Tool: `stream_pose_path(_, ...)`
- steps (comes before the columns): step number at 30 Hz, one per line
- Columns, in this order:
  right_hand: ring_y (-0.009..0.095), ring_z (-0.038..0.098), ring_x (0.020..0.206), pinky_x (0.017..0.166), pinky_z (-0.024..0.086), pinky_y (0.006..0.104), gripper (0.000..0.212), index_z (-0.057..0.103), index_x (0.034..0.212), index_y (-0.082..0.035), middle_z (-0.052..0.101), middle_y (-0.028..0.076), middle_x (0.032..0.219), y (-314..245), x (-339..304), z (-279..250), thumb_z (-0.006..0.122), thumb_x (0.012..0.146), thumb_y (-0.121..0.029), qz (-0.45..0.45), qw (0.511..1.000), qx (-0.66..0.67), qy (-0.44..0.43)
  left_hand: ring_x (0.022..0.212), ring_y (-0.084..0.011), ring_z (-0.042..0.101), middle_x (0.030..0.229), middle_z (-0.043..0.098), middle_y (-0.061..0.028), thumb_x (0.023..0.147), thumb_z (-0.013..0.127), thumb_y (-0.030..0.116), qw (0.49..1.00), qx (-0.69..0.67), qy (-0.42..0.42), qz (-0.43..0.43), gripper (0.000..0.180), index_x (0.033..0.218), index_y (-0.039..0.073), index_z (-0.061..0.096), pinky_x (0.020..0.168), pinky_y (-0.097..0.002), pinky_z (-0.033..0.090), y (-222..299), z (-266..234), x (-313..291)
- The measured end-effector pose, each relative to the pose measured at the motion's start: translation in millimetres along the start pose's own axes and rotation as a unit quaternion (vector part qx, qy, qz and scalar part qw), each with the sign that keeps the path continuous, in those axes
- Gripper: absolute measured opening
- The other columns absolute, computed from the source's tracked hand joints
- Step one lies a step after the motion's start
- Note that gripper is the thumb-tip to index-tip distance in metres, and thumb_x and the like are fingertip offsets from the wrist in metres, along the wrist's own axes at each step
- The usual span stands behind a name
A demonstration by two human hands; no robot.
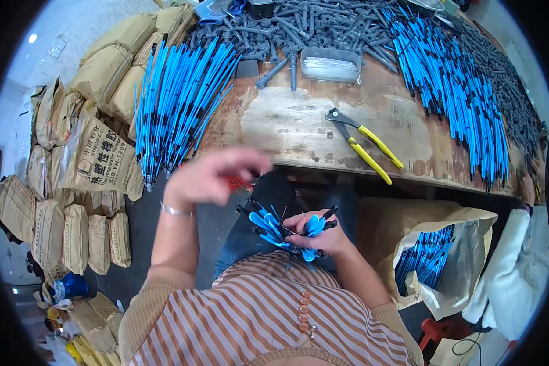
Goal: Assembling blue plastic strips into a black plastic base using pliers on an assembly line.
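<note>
My right hand (319,236) is closed around a bundle of blue sticks with black ends (276,230), held over my lap. The sticks fan out on both sides of the fingers, and a thin wire-like strand stands up among them. Raised to the left of the bundle is my left hand (216,177), apart from it and smeared by motion. Its fingers bend toward the right, but whether anything is between them does not show. On the table beyond my hands lies a pair of pliers (363,145) with yellow handles.
Blue sticks lie piled at the table's left (183,100) and right (448,91). Grey plastic parts (293,30) cover its back, near a clear tray (330,66) of thin white pieces. An open paper sack (384,244) holds more sticks. Another person's white sleeve (509,268) shows at right.
</note>
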State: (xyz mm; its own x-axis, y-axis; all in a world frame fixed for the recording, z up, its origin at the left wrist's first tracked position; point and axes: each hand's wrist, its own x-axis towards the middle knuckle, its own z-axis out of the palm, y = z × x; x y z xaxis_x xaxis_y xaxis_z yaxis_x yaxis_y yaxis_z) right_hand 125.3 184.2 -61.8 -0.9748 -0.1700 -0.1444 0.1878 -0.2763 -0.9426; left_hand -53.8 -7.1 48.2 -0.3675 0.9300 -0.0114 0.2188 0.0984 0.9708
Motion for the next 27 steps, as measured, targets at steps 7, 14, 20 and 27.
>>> stream_pose_path(7, 0.008, 0.058, 0.059, 0.057, 0.047, 0.0223, 0.025, 0.068, 0.091, -0.004, 0.064, 0.005, 0.068, 6.4, 8.7, -5.9, 0.077, 0.068, -0.01, -0.105, 0.992, -0.063, -0.007, 0.075, -0.029, 0.059, 0.087, 0.06, -0.0153, 0.072, 0.066, 0.019, 0.681, 0.646, 0.333, -0.089, 0.025, 0.093, 0.007, 0.058, 0.066, -0.0347, 0.049, -34.4, -36.8, 119.8)
stream_pose_path(14, 0.01, 0.06, 0.06, 0.059, 0.048, 0.0236, 0.024, 0.068, 0.089, -0.003, 0.066, 0.007, 0.071, 11.0, -0.3, -0.5, 0.077, 0.068, -0.009, -0.093, 0.995, -0.041, 0.0, 0.07, -0.0217, 0.058, 0.087, 0.058, -0.0098, 0.07, 0.064, 0.001, 0.776, 0.481, 0.399, 0.089, 0.023, 0.091, 0.004, 0.055, 0.061, -0.0312, 0.048, 0.2, -1.4, 47.5)
stream_pose_path(20, 0.02, 0.063, 0.084, 0.075, 0.052, 0.034, 0.024, 0.057, 0.068, -0.004, 0.065, 0.012, 0.084, -0.2, -0.3, 19.6, 0.079, 0.062, 0.001, -0.061, 0.993, -0.08, -0.055, 0.074, -0.0113, 0.055, 0.089, 0.057, -0.0035, 0.071, 0.062, -0.008, 0.971, 0.156, 0.18, 0.002, 0.03, 0.098, 0.004, 0.056, 0.065, -0.0259, 0.047, -18.6, 47.8, -43.6)
stream_pose_path(27, 0.021, 0.063, 0.083, 0.075, 0.052, 0.0347, 0.025, 0.055, 0.069, -0.004, 0.064, 0.011, 0.081, 4.7, -5.4, 29.7, 0.08, 0.063, -0.001, -0.097, 0.989, -0.096, -0.055, 0.081, -0.011, 0.056, 0.093, 0.059, -0.0047, 0.075, 0.062, -0.009, 0.973, -0.206, 0.096, 0.038, 0.031, 0.104, 0.003, 0.056, 0.072, -0.0249, 0.047, -52.5, 82.2, -47.3)
